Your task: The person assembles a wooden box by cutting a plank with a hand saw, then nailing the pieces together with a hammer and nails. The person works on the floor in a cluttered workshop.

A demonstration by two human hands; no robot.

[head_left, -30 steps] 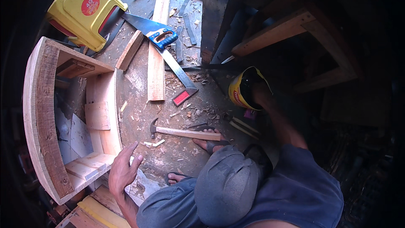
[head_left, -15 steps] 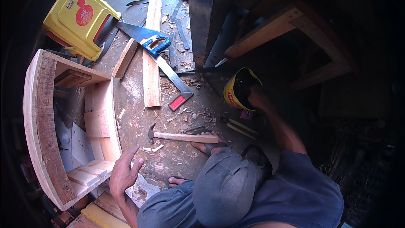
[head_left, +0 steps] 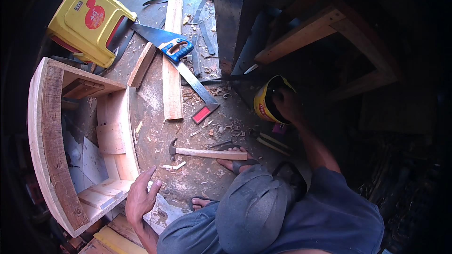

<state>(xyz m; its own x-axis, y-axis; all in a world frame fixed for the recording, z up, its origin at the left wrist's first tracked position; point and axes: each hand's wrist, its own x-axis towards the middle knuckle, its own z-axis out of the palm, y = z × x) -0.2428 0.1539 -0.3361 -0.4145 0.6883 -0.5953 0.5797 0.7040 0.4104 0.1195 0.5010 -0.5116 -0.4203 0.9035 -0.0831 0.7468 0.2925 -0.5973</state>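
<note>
My right hand (head_left: 286,103) reaches into a yellow tin (head_left: 260,107) standing on the floor at the right. Its fingers are dark and partly hidden inside, so what they hold does not show. My left hand (head_left: 141,195) is raised with fingers apart and nothing in it, beside the lower right corner of a box-like wooden frame (head_left: 52,146). Between my hands a claw hammer (head_left: 212,154) lies with its handle across my foot. Beyond the hammer, a try square (head_left: 197,86) with a red-faced stock rests partly on a long plank (head_left: 173,96).
A handsaw (head_left: 149,33) with a blue handle crosses the plank. A short wood piece (head_left: 141,64) lies beside it, near a yellow plastic stool (head_left: 75,23). Dark wooden framing (head_left: 306,42) and a post (head_left: 228,23) stand at the right. Shavings litter the floor.
My right hand has shifted slightly within the tin. The whole view has moved a little; my left hand stays open beside the wooden frame.
</note>
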